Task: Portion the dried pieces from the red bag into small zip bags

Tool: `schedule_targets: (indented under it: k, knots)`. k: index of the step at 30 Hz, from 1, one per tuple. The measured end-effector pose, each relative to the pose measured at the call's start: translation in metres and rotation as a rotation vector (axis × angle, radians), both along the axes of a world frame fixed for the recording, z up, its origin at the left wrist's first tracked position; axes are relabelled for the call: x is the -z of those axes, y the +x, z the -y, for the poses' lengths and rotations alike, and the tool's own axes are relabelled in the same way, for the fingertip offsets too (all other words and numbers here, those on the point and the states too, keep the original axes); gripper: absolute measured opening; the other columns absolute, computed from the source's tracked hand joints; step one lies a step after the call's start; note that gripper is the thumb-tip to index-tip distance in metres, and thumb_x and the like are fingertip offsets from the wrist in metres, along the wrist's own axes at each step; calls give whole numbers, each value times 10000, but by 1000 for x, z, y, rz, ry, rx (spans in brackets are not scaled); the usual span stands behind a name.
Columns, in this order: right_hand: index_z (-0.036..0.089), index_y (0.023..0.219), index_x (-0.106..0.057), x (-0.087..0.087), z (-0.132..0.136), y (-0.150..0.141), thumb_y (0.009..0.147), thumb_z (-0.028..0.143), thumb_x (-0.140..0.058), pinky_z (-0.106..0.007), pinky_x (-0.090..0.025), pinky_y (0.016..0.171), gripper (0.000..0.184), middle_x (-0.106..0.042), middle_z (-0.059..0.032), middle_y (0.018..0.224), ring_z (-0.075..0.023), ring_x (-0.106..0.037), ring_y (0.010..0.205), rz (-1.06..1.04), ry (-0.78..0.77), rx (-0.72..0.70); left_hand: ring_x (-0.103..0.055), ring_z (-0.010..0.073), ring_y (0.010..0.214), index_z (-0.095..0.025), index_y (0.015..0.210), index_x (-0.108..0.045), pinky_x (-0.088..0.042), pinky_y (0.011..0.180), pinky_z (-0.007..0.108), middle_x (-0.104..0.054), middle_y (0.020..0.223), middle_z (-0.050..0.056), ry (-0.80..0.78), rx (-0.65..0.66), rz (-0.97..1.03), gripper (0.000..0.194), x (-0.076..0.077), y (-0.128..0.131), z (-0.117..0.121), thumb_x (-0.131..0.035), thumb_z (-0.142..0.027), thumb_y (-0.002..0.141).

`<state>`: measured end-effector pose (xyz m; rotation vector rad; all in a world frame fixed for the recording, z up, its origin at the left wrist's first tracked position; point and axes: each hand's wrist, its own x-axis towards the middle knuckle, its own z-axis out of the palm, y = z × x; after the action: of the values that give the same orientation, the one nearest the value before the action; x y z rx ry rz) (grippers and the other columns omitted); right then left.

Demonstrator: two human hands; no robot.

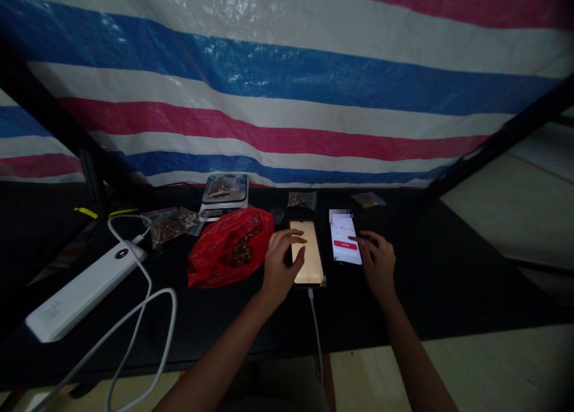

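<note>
Two lit smartphones lie on the black table. Over the left edge of the phone with the cream screen point(309, 262) hovers my left hand point(281, 261), its fingers apart and nothing in it. A white cable point(315, 322) runs from that phone's lower end. My right hand point(379, 261) is at the right side of the second phone point(343, 226), with a finger over its screen near a red button. That hand's fingers are spread and hold nothing. Left of my left hand sits an open red plastic bag point(210, 250) with brown dried pieces point(244, 247) inside.
A digital scale point(207, 210) at the back carries a small clear bag point(219, 188). Other small bags point(302, 200) point(368, 201) lie along the back, and more bags point(164, 229) lie at left. A white power bank point(85, 292) with looping cable lies left. Striped sheeting point(287, 113) hangs behind.
</note>
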<state>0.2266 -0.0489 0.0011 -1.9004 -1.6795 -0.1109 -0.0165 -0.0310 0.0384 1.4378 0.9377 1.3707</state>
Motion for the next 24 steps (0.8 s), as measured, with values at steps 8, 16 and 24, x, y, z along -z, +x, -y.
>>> schedule_targets:
  k: [8, 16, 24]
  knots:
    - [316, 984, -658, 5, -5, 4, 869, 419, -350, -490, -353, 814, 345, -446, -54, 1227, -280, -408, 1041, -8, -56, 43, -520, 184, 849, -223, 640, -638, -377, 780, 318, -614, 883, 33, 238, -151, -130, 94, 8, 2, -1, -623, -148, 696]
    - [325, 992, -653, 8, -8, 2, 861, 449, -344, -522, -330, 855, 357, -417, -47, 1272, -309, -372, 1114, -47, -83, 53, -534, 146, 815, -185, 687, -607, -400, 738, 302, -601, 834, 16, 444, -315, -291, 82, 9, -2, -6, -620, -106, 703]
    - [250, 1096, -567, -1, -37, 27, 871, 369, -360, -433, -272, 956, 329, -469, -72, 1189, -233, -401, 1122, -111, 226, 31, -537, 147, 826, -180, 722, -594, -407, 745, 298, -589, 832, 18, 392, -344, -309, 64, 10, -2, -7, -613, -120, 714]
